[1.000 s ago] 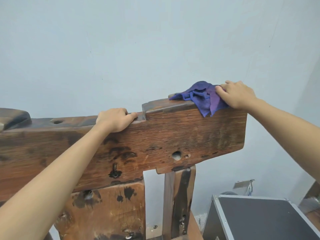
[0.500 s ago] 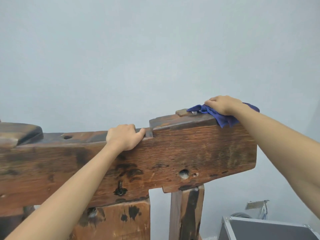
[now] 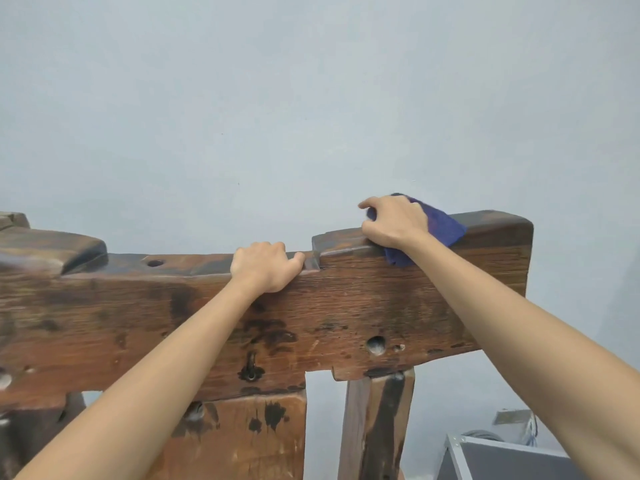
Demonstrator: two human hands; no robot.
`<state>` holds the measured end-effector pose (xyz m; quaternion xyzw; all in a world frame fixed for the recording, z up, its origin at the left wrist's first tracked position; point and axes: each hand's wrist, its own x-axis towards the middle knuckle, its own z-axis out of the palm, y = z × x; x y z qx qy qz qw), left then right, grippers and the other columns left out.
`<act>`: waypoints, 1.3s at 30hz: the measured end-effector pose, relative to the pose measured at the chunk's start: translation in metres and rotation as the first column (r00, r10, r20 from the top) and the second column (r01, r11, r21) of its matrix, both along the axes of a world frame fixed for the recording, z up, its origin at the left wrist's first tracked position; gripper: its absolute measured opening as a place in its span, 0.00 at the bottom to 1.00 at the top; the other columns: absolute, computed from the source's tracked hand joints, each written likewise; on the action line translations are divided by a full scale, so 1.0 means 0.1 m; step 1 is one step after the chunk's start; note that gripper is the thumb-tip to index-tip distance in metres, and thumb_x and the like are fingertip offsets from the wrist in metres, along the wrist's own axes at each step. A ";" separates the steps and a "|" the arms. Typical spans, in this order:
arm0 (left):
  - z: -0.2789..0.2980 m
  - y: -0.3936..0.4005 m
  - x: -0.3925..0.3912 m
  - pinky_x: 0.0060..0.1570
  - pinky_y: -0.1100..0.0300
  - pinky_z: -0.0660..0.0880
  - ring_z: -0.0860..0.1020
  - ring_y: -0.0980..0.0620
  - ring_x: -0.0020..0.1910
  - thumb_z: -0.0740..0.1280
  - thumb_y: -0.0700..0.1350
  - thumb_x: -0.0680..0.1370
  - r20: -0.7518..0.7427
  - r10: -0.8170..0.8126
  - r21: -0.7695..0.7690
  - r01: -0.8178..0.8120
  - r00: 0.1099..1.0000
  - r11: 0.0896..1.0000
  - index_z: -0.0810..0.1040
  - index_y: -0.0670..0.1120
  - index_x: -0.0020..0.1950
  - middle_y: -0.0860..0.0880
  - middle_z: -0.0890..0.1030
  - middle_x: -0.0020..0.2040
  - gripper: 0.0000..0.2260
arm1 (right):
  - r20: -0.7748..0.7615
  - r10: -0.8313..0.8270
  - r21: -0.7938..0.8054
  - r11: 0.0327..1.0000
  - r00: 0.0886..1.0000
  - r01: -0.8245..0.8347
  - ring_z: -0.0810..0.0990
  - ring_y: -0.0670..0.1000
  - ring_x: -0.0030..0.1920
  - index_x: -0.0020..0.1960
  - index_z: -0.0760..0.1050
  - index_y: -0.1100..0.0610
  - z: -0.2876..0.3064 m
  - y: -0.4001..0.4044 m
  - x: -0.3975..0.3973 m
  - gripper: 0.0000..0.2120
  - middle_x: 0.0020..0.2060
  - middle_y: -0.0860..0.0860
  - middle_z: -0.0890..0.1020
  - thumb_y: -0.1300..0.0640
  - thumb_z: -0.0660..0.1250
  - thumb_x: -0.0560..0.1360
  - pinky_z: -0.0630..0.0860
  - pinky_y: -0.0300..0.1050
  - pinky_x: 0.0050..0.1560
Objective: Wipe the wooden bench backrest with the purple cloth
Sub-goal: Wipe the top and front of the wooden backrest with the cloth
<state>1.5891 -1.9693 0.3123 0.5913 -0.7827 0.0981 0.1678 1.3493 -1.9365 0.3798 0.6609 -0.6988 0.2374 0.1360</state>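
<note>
The wooden bench backrest (image 3: pixel 346 306) is a thick, dark-stained beam running across the view, with a raised step on its right part. My right hand (image 3: pixel 394 221) presses the purple cloth (image 3: pixel 443 226) onto the top of that raised part, close to its left end. The cloth shows behind and below the hand, and a corner of it hangs over the front edge. My left hand (image 3: pixel 266 268) grips the lower top edge of the beam just left of the step, fingers curled over the back.
A plain pale wall stands close behind the backrest. Two wooden posts (image 3: pixel 375 424) hold the beam up from below. A dark case with metal edging (image 3: pixel 502 459) sits at the bottom right, with a cable beside it.
My right hand has slid the cloth leftwards along the raised top, from its right end towards the step. The left hand has kept its grip. The camera has tilted upwards.
</note>
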 end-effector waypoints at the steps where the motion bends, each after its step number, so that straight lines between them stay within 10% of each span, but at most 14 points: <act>1: 0.00 -0.01 0.02 0.50 0.50 0.73 0.78 0.42 0.50 0.49 0.62 0.78 0.009 0.008 0.023 -0.009 1.000 1.000 0.76 0.46 0.50 0.44 0.82 0.51 0.25 | 0.019 0.080 -0.024 0.997 0.997 -0.080 0.78 0.57 0.64 0.69 0.75 0.39 -0.04 0.05 0.04 0.27 0.64 0.48 0.82 0.51 0.61 0.71 0.72 0.50 0.52; 8: 0.30 -0.17 -0.18 0.69 0.46 0.66 0.71 0.39 0.69 0.46 0.62 0.76 0.074 0.030 0.386 -0.056 0.997 0.921 0.74 0.47 0.70 0.41 0.72 0.73 0.32 | -0.053 0.222 0.035 0.975 0.974 -0.220 0.77 0.54 0.65 0.70 0.71 0.39 -0.05 0.30 -0.22 0.22 0.66 0.44 0.79 0.42 0.58 0.76 0.75 0.54 0.57; 14: 0.13 -0.06 -0.23 0.65 0.32 0.57 0.71 0.38 0.67 0.43 0.66 0.76 -0.016 0.080 0.284 -0.072 0.997 0.956 0.72 0.53 0.69 0.44 0.74 0.71 0.31 | 0.035 -0.174 0.009 0.985 0.984 0.173 0.80 0.60 0.59 0.64 0.74 0.40 0.12 0.34 -1.19 0.23 0.60 0.52 0.84 0.36 0.56 0.72 0.71 0.52 0.50; 20: 0.04 -0.02 -0.19 0.54 0.44 0.70 0.76 0.41 0.60 0.43 0.66 0.77 -0.250 -0.193 0.020 0.204 0.949 0.979 0.67 0.56 0.69 0.45 0.77 0.65 0.28 | 0.155 -0.322 -0.164 0.924 0.934 0.346 0.79 0.62 0.53 0.57 0.80 0.45 0.04 0.31 -1.46 0.19 0.50 0.55 0.85 0.43 0.55 0.74 0.70 0.54 0.52; 25: 0.01 0.16 -0.22 0.55 0.44 0.75 0.73 0.44 0.68 0.44 0.72 0.77 -0.111 -0.407 -0.155 0.389 0.907 0.908 0.57 0.68 0.76 0.51 0.66 0.76 0.27 | 0.357 -0.301 -0.414 0.797 0.884 0.439 0.73 0.59 0.69 0.63 0.80 0.48 -0.28 0.35 -1.06 0.20 0.63 0.53 0.82 0.47 0.56 0.76 0.64 0.54 0.72; 31: -0.01 0.30 -0.45 0.63 0.45 0.72 0.65 0.49 0.75 0.58 0.59 0.81 -0.090 -0.520 -0.325 0.468 0.849 0.822 0.70 0.49 0.73 0.51 0.73 0.73 0.24 | 0.419 -0.150 -0.672 0.612 0.895 0.417 0.58 0.69 0.79 0.77 0.70 0.54 -1.10 0.26 -0.17 0.24 0.79 0.62 0.64 0.47 0.61 0.84 0.57 0.63 0.78; 39: -1.35 0.65 -0.80 0.77 0.42 0.47 0.46 0.45 0.81 0.62 0.47 0.71 0.271 -0.375 -0.430 0.460 0.887 0.777 0.51 0.42 0.82 0.44 0.48 0.83 0.41 | 0.286 -0.034 -0.639 0.738 0.958 0.217 0.55 0.72 0.80 0.79 0.58 0.52 -2.37 0.39 -0.01 0.26 0.79 0.68 0.59 0.51 0.60 0.83 0.53 0.65 0.80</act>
